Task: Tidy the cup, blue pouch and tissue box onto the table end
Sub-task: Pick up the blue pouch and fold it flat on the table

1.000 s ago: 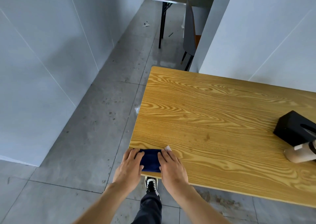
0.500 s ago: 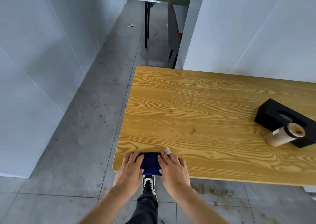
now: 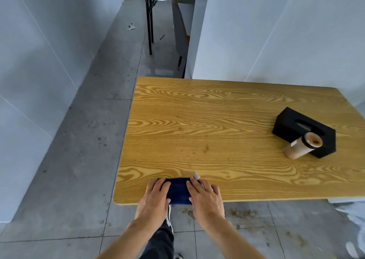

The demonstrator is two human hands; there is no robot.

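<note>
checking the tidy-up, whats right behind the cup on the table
The black tissue box sits directly behind the cup, its top slot visible. The cup hides part of the box's near side; whether they touch cannot be told.

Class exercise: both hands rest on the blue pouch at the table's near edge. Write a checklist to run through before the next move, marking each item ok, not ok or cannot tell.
1. Both hands on the blue pouch: ok. The left hand and the right hand lie flat on its two ends.
2. Pouch fully supported by the wooden table: not ok, its near side seems to overhang the edge.
3. Pouch gripped rather than just pressed: cannot tell.
4. Cup standing steady: ok, upright in front of the black tissue box.
5. Cup touching the box: cannot tell.
6. Bare tabletop between pouch and box: ok.
</note>
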